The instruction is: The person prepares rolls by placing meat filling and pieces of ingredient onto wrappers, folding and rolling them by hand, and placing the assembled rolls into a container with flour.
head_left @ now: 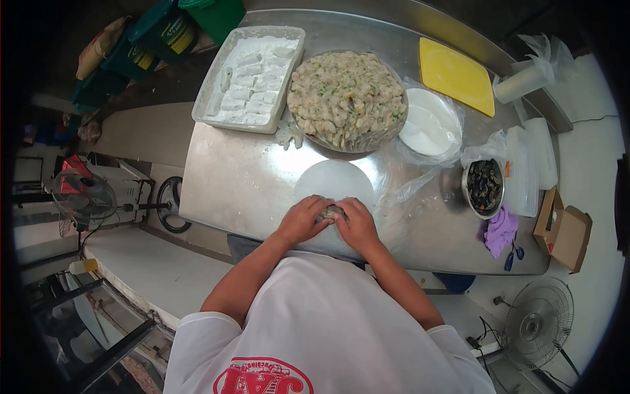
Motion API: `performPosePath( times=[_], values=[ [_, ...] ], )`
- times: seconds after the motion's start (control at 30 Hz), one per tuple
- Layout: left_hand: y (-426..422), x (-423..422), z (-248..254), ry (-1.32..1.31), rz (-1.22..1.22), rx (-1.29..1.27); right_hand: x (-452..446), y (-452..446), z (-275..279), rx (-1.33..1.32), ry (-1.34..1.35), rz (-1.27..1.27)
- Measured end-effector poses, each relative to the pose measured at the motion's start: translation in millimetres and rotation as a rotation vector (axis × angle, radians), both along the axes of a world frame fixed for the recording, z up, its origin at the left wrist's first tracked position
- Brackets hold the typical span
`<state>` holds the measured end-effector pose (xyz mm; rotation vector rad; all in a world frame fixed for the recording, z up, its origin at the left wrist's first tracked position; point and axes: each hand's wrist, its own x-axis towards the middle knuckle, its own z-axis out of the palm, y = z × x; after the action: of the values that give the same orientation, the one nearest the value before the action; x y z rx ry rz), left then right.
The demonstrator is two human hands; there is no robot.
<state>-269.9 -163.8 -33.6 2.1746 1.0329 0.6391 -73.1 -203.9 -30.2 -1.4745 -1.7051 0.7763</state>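
A round translucent white sheet [333,178] lies on the steel table near its front edge. Over the near part of it, my left hand [304,218] and my right hand [354,223] meet around a small greyish-brown lump of filling [333,211]. The fingers of both hands are curled and closed on the lump, which shows between them. Beyond my hands stands a large round bowl heaped with a pale mixture with green bits [348,98]. At its left is a rectangular tub [203,121] holding rows of white-coated rolls [246,92].
Right of the big bowl lie a stack of round white sheets in plastic [430,123] and a yellow board [456,75]. Farther right are a metal bowl of dark pieces [485,187], a purple cloth [501,231], clear containers [522,171] and a cardboard box [569,236].
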Motion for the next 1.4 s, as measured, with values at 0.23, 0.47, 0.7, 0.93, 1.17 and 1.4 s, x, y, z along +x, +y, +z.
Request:
performPosePath(
  times=[0.23, 0.47, 0.7, 0.93, 1.17, 1.4],
  values=[
    [3.0, 0.9, 5.3, 0.052, -0.035, -0.116, 8.3, -5.7, -5.4, 0.108, -0.086, 0.123],
    [5.9, -3.5, 11.0, -0.010, -0.068, -0.135, 7.0, -6.8, -3.4, 0.163, -0.100, 0.138],
    [5.2, -4.6, -1.2, 0.014, -0.104, -0.042, 11.2, -12.5, -12.1, 0.170, -0.110, 0.127],
    [1.6, -27.0, 36.9, 0.054, 0.318, -0.298, 22.8, -16.2, 14.1, -0.043, 0.049, -0.004],
    [-4.2, -38.5, 7.3, 0.257, 0.356, -0.225, 13.8, -14.5, 4.5, 0.060, -0.133, 0.092],
    [-8.5, -25.9, 12.0, 0.176, 0.615, -0.059, 6.4, -8.7, 1.0, 0.060, -0.177, 0.114]
  ],
)
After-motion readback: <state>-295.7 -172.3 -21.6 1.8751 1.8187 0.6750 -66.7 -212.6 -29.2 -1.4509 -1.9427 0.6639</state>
